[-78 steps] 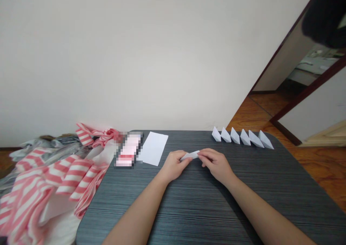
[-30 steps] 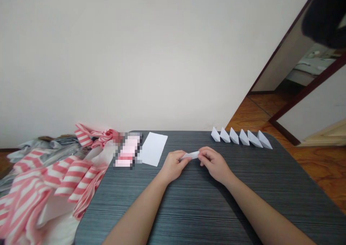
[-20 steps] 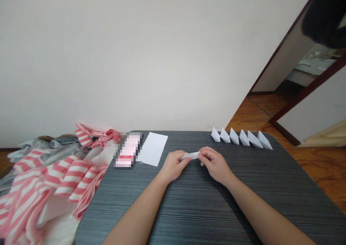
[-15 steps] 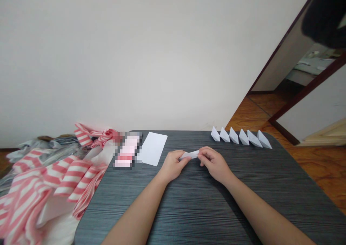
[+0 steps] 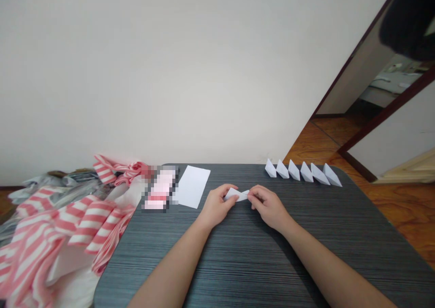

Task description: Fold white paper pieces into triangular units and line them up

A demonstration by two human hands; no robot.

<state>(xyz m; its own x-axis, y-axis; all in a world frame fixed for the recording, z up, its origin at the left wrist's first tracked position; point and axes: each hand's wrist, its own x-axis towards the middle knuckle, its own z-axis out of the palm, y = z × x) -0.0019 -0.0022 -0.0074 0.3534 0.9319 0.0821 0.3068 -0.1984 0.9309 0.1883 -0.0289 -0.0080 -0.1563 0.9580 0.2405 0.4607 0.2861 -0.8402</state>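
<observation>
A small folded white paper (image 5: 242, 195) is held between my two hands above the dark table. My left hand (image 5: 219, 203) pinches its left part, with thumb in front and fingers behind. At the other end, my right hand (image 5: 267, 204) grips the right tip between thumb and fingers. The paper shows a notch near its middle, where two folded points meet. Some of its folds are hidden by my fingers. To the left of my left hand lies a flat stack or sheet of white paper (image 5: 193, 186).
Several folded white paper boats (image 5: 294, 170) stand in a row at the table's back right. A blurred-out pink and white object (image 5: 159, 190) lies at the left edge. Red-striped cloth (image 5: 88, 222) is heaped beside the dark table (image 5: 238, 271). A wall (image 5: 217, 72) rises behind it.
The folded paper has tilted and opened out a little at its left part, so more of its face shows. Both hands have shifted only slightly and keep their grip.
</observation>
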